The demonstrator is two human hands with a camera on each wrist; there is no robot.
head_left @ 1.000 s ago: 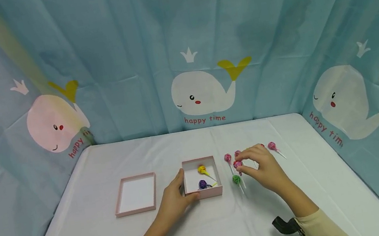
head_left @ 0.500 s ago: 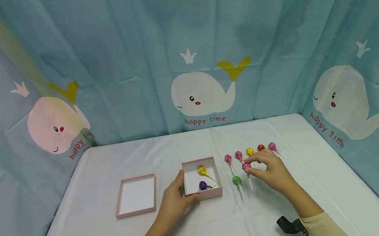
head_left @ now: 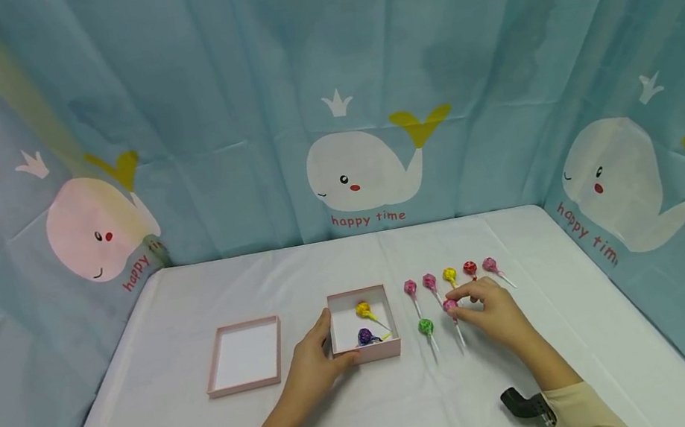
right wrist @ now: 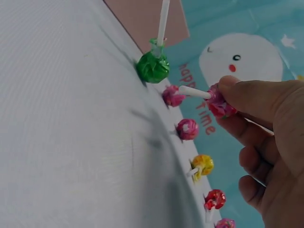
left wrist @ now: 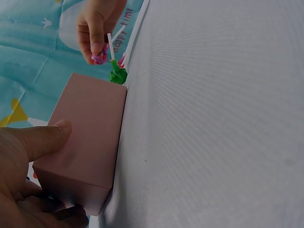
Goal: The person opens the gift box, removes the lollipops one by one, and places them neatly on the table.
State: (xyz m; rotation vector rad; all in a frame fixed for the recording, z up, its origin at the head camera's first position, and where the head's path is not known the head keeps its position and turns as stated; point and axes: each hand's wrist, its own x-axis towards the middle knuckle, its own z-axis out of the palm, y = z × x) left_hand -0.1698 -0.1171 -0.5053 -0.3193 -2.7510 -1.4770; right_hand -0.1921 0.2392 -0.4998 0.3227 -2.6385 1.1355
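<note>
My left hand (head_left: 313, 365) holds the pink box (head_left: 379, 351) at its front left corner. In the left wrist view its thumb (left wrist: 50, 137) lies on the front wall, with the fingers curled round the side. Inside the box are a yellow lollipop (head_left: 364, 309) and a purple lollipop (head_left: 365, 336). To the right of the box, my right hand (head_left: 493, 309) pinches a pink lollipop (right wrist: 221, 107) by its head between thumb and fingers, its white stick pointing toward me. Left of that hand, a green lollipop (head_left: 426, 327) lies on the table.
Behind the right hand, a row of lollipops runs across the white table: two pink ones on the left, a yellow one (head_left: 449, 275), a red one (head_left: 470, 267) and another pink one (head_left: 490, 264). A shallow pink lid (head_left: 249, 387) lies left of the box. A whale-print curtain (head_left: 242, 185) surrounds the table.
The right hand has moved right and slightly nearer with the pink lollipop, away from the green one, uncovering the yellow and red lollipops behind. My left hand stays on the box.
</note>
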